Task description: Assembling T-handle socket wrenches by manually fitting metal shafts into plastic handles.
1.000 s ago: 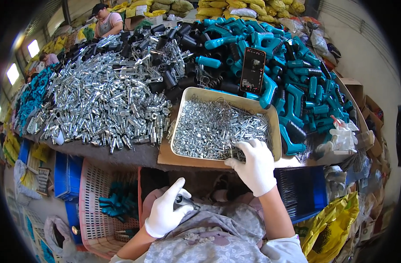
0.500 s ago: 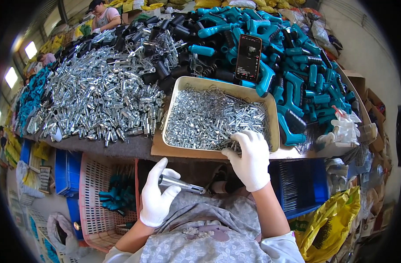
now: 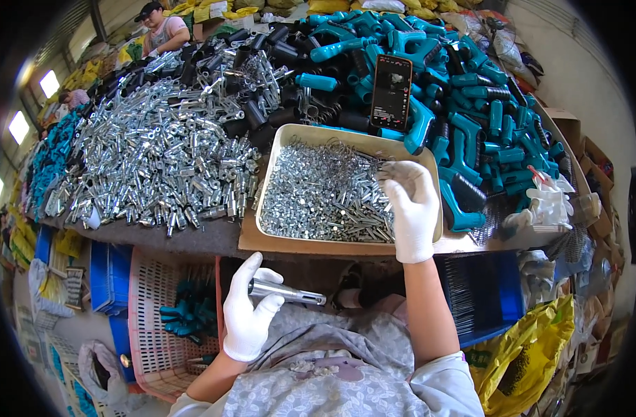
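Note:
My left hand, in a white glove, is wrapped round a shiny metal tube with a slot near its right end. It holds the tube above my lap, in front of the table edge. My right hand, also gloved, reaches into the right side of a cream tray. Its thumb and fingers are bent together over the contents; whatever they grip is hidden. In the tray lie small metal pieces, pins and thin springs.
Metal fittings are heaped left of the tray, black sleeves behind them. Teal grip housings and a phone are behind and right. Below are a pink basket and blue bin. Another person works far left.
My right hand has moved from the tray's front edge farther back and right, into its right side. My left hand keeps the metal tube nearly in place.

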{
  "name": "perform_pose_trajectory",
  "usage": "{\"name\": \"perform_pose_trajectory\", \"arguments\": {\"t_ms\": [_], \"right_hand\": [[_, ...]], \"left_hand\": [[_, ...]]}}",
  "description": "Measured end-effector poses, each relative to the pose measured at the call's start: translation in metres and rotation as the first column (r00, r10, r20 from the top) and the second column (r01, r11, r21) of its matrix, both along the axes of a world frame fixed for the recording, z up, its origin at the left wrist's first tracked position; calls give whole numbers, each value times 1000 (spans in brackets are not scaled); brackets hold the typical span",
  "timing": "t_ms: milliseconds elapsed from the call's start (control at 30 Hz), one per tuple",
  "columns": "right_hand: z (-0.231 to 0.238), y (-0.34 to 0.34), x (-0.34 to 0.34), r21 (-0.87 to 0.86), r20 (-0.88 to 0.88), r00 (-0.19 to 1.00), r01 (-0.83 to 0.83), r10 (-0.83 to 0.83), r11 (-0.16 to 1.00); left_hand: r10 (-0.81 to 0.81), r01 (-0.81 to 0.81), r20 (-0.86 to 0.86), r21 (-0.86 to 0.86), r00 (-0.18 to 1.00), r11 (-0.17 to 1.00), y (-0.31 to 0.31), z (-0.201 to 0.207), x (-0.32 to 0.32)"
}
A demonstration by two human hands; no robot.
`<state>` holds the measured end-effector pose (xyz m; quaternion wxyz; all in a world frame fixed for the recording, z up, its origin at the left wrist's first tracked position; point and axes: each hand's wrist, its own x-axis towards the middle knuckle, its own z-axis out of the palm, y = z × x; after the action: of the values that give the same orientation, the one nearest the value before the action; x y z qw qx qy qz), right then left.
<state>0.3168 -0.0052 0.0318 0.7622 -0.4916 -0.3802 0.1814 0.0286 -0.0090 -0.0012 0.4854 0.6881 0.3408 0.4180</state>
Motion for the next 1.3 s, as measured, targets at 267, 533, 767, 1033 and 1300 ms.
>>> {"name": "perform_pose_trajectory", "arguments": {"t_ms": [267,533,767,1033,1300], "right_hand": [[-19,-100,-39,-270,-368,839,-510,402,817],[-60,-140,-62,-293,-625,728,-554,283,779],[-69,-138,-79,-437,-484,847,-451,219,778],[-73,-143,-79,-61,-842,412,-715,349,696],[-70,-143,-81,-493,-503,756,-649,419,579]], "left_hand": [[97,-29,342,-200,935,979,4,5,2],[-23,117,284,-320,958,940,-5,-3,18],[-146,162,90,-214,985,963,-20,-13,22],[-233,257,110,-331,966,908,-21,-18,27],[-509,683,-579,119,637,720,-8,-15,34]]}}
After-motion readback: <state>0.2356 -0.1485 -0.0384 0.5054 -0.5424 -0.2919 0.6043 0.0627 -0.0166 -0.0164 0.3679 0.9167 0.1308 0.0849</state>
